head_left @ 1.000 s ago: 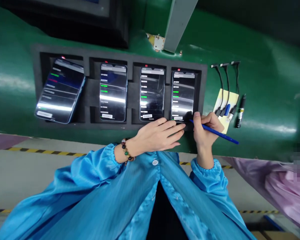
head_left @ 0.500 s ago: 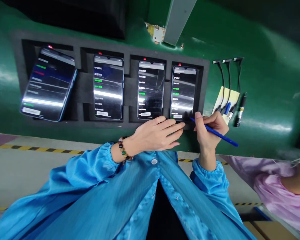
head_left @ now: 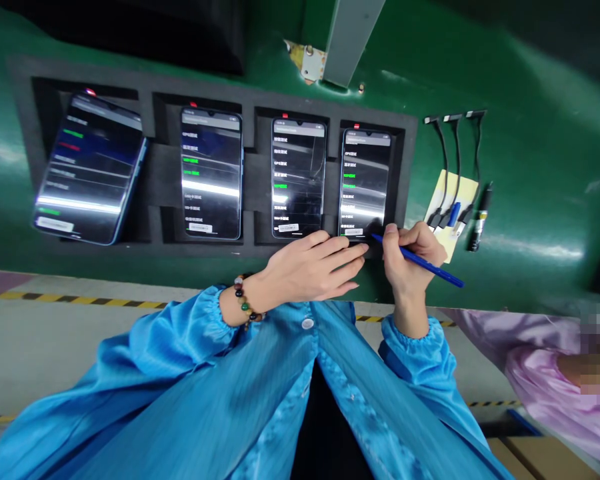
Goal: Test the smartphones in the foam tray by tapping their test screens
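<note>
Several lit phones lie in a black foam tray [head_left: 250, 97] on a green bench. My right hand [head_left: 413, 257] is closed on a blue pen [head_left: 427, 265], whose tip touches the bottom edge of the rightmost phone [head_left: 364, 181]. My left hand [head_left: 315, 267] lies flat with fingers stretched, its fingertips at that phone's lower left corner on the foam edge. The leftmost phone [head_left: 87, 170] sits tilted in its slot; the two middle phones [head_left: 211, 173] [head_left: 298, 177] lie straight.
Three black cables [head_left: 453, 167] run down to a yellow pad [head_left: 450, 207] right of the tray, beside a black marker [head_left: 480, 217]. A grey post [head_left: 350, 40] rises behind the tray. A person in pink [head_left: 555, 373] is at the lower right.
The view has drifted slightly, shifting the tray left and up. The pen tip and my right hand have edged a little left along the rightmost phone's bottom edge. My left hand stays put.
</note>
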`<action>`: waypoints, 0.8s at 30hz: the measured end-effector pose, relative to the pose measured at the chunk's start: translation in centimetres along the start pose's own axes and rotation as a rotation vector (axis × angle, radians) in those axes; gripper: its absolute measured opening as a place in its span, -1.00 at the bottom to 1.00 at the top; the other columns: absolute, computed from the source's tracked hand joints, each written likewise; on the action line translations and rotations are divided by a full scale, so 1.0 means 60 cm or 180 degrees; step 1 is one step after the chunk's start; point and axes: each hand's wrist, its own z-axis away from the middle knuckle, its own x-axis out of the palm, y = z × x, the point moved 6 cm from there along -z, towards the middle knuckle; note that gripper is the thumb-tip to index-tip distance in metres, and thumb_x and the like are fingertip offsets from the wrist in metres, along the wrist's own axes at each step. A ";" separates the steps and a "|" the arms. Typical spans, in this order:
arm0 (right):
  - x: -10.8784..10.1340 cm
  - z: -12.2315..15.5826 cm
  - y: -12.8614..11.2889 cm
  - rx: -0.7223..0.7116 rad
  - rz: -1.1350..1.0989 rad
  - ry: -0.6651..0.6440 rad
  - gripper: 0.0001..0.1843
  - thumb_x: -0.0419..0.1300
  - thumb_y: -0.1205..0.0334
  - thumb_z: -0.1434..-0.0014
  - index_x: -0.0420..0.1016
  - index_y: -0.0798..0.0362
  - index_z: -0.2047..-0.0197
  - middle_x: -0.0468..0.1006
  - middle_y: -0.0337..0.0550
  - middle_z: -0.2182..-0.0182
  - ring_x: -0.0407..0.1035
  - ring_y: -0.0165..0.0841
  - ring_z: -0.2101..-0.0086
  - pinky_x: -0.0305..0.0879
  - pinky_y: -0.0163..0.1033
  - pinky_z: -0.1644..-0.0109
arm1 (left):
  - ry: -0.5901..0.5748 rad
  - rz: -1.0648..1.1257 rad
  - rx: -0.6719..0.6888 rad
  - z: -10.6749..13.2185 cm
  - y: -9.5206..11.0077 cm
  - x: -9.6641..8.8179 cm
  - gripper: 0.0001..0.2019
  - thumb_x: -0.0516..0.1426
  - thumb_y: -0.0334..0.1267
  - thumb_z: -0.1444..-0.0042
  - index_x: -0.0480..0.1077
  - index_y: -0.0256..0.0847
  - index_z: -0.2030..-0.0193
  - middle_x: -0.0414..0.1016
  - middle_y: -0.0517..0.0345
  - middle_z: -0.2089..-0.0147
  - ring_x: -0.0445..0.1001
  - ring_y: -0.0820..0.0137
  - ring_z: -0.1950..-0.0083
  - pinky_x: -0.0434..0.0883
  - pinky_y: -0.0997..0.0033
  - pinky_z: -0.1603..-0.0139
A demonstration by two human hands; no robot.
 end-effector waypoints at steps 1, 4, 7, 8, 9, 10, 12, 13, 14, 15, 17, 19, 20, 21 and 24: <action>0.000 0.000 0.000 -0.0022 0.0063 0.0008 -0.43 0.33 -0.02 -0.45 0.11 -0.10 0.47 0.25 -0.43 0.64 0.15 -0.44 0.61 0.13 -0.19 0.46 | -0.0007 -0.0276 0.0141 0.002 0.004 0.000 -0.75 0.30 -0.08 -0.39 0.67 -0.03 -0.12 0.64 0.00 -0.34 0.61 0.03 -0.25 0.44 0.09 -0.24; 0.000 0.000 0.001 -0.0136 0.0231 0.0024 -0.45 0.31 0.03 -0.45 0.11 -0.09 0.47 0.26 -0.43 0.62 0.15 -0.46 0.60 0.14 -0.20 0.45 | 0.0053 -0.1626 0.0813 0.010 0.022 0.006 -0.69 0.18 -0.12 -0.52 0.60 -0.14 -0.26 0.59 0.01 -0.42 0.59 0.11 -0.28 0.41 0.15 -0.22; -0.001 -0.001 0.002 -0.0186 0.0255 0.0009 -0.44 0.32 0.07 -0.44 0.10 -0.08 0.49 0.21 -0.44 0.62 0.12 -0.48 0.59 0.10 -0.21 0.46 | 0.0284 -0.2692 0.1311 0.016 0.038 0.013 -0.67 0.12 -0.13 -0.58 0.59 -0.22 -0.26 0.61 0.06 -0.40 0.57 0.21 -0.24 0.38 0.19 -0.20; -0.002 -0.002 0.002 -0.0153 0.0200 -0.0004 -0.44 0.32 0.06 -0.44 0.10 -0.08 0.50 0.20 -0.44 0.63 0.11 -0.48 0.60 0.09 -0.21 0.46 | 0.0355 -0.2836 0.1376 0.016 0.042 0.014 -0.67 0.11 -0.11 -0.59 0.60 -0.22 -0.23 0.63 0.07 -0.38 0.58 0.23 -0.22 0.37 0.20 -0.19; -0.003 -0.002 0.000 -0.0100 0.0112 -0.0012 -0.43 0.33 0.04 -0.44 0.10 -0.09 0.50 0.20 -0.44 0.64 0.12 -0.48 0.61 0.10 -0.21 0.47 | 0.0409 -0.2890 0.1404 0.016 0.046 0.014 -0.67 0.12 -0.09 -0.59 0.62 -0.21 -0.21 0.64 0.09 -0.37 0.58 0.25 -0.21 0.38 0.22 -0.18; -0.005 -0.002 -0.005 -0.0045 0.0004 0.0024 -0.42 0.34 0.02 -0.44 0.10 -0.09 0.49 0.21 -0.45 0.65 0.13 -0.47 0.62 0.11 -0.21 0.48 | 0.0471 -0.2868 0.1435 0.017 0.049 0.011 -0.68 0.13 -0.07 -0.58 0.63 -0.19 -0.18 0.66 0.11 -0.34 0.59 0.27 -0.19 0.39 0.23 -0.16; -0.009 0.001 -0.022 0.0042 -0.0190 0.0164 -0.43 0.39 -0.02 -0.41 0.16 -0.11 0.48 0.26 -0.46 0.68 0.18 -0.46 0.66 0.12 -0.21 0.52 | 0.0674 -0.2683 0.1516 0.027 0.057 -0.005 -0.71 0.19 -0.04 -0.55 0.66 -0.16 -0.11 0.72 0.16 -0.25 0.61 0.31 -0.13 0.40 0.24 -0.09; -0.009 0.005 -0.034 0.0056 -0.0255 0.0242 -0.46 0.43 -0.03 -0.37 0.21 -0.11 0.46 0.31 -0.45 0.67 0.22 -0.45 0.67 0.13 -0.22 0.54 | 0.0821 -0.2572 0.1554 0.037 0.059 -0.020 -0.73 0.24 -0.03 -0.51 0.66 -0.16 -0.07 0.75 0.19 -0.18 0.61 0.33 -0.08 0.41 0.24 -0.06; -0.005 0.009 -0.047 0.0045 -0.0301 0.0276 -0.50 0.48 -0.03 -0.34 0.28 -0.11 0.43 0.37 -0.44 0.65 0.28 -0.44 0.66 0.15 -0.22 0.54 | 0.0988 -0.2492 0.1557 0.050 0.059 -0.037 -0.75 0.29 -0.03 -0.47 0.66 -0.15 -0.03 0.77 0.22 -0.10 0.61 0.34 -0.03 0.41 0.23 -0.03; 0.004 0.015 -0.062 0.0020 -0.0345 0.0244 -0.55 0.51 -0.02 -0.30 0.35 -0.10 0.40 0.44 -0.41 0.61 0.34 -0.43 0.63 0.20 -0.23 0.53 | 0.1167 -0.2465 0.1524 0.065 0.057 -0.058 -0.77 0.34 -0.04 -0.42 0.66 -0.15 0.00 0.78 0.23 -0.02 0.61 0.34 0.03 0.40 0.21 0.00; 0.035 0.026 -0.089 -0.0001 -0.0487 -0.0021 -0.62 0.52 -0.01 -0.29 0.43 -0.09 0.34 0.55 -0.36 0.52 0.44 -0.41 0.57 0.32 -0.23 0.48 | 0.1467 -0.2573 0.1376 0.100 0.047 -0.099 -0.76 0.43 -0.08 -0.32 0.65 -0.16 0.03 0.75 0.22 0.13 0.57 0.32 0.14 0.37 0.18 0.07; 0.074 0.037 -0.110 0.0015 -0.0597 -0.0320 -0.62 0.49 0.01 -0.32 0.40 -0.09 0.33 0.55 -0.38 0.52 0.43 -0.43 0.57 0.36 -0.24 0.47 | 0.1547 -0.2743 0.1247 0.131 0.032 -0.129 -0.74 0.46 -0.11 -0.27 0.64 -0.19 0.03 0.69 0.20 0.25 0.50 0.32 0.24 0.30 0.18 0.18; 0.092 0.041 -0.118 0.0006 -0.0570 -0.0435 -0.61 0.47 0.03 -0.34 0.36 -0.09 0.35 0.51 -0.40 0.54 0.40 -0.44 0.59 0.34 -0.25 0.48 | 0.1501 -0.2808 0.1209 0.142 0.024 -0.138 -0.73 0.47 -0.11 -0.26 0.64 -0.20 0.03 0.65 0.20 0.29 0.45 0.33 0.29 0.26 0.19 0.23; 0.106 0.044 -0.123 -0.0025 -0.0485 -0.0495 -0.58 0.45 0.04 -0.35 0.33 -0.09 0.38 0.47 -0.42 0.58 0.37 -0.46 0.60 0.32 -0.26 0.49 | 0.1427 -0.2852 0.1205 0.149 0.018 -0.142 -0.72 0.46 -0.10 -0.27 0.64 -0.22 0.02 0.62 0.20 0.32 0.41 0.34 0.32 0.23 0.20 0.26; 0.125 0.046 -0.126 -0.0150 -0.0118 -0.0364 -0.50 0.37 0.06 -0.41 0.21 -0.08 0.45 0.36 -0.44 0.62 0.32 -0.47 0.60 0.30 -0.26 0.45 | 0.1286 -0.2911 0.1249 0.156 0.009 -0.144 -0.73 0.42 -0.07 -0.32 0.64 -0.24 0.04 0.57 0.21 0.35 0.37 0.35 0.33 0.18 0.21 0.30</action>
